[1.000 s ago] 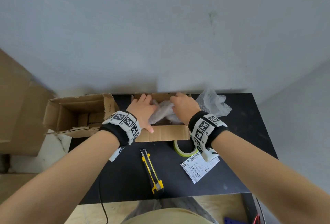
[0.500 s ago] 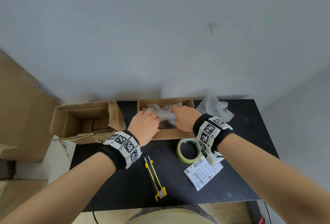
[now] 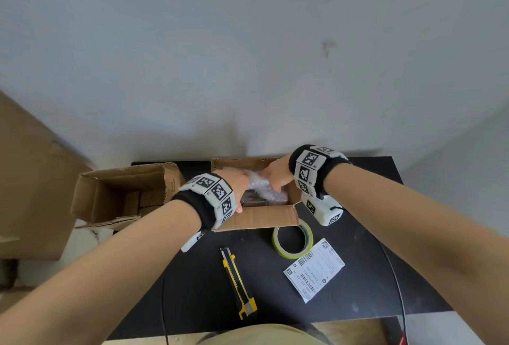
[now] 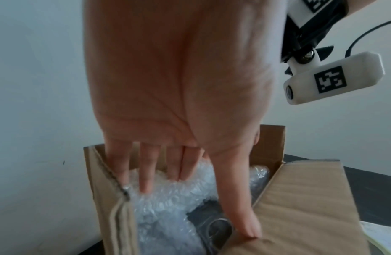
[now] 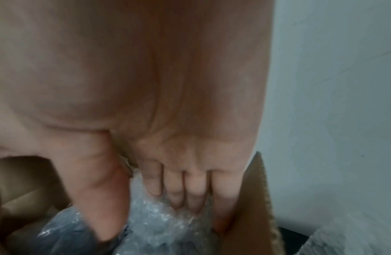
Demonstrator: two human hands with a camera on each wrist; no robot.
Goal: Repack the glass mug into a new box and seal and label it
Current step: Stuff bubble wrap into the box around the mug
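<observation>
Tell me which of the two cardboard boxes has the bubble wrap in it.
The middle box, where both hands press bubble wrap. The other box, at the table's left edge, lies tipped on its side.

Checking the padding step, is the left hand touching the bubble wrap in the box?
Touching. In the left wrist view, the left hand's fingers press into the bubble wrap.

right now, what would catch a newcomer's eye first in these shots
Both hands, the left hand and right hand, are down in the open box at the table's far edge, fingers pressing bubble wrap inside it. Nearer the person lie a yellow knife, a tape roll and a label. An empty-looking second box sits to the left.
</observation>
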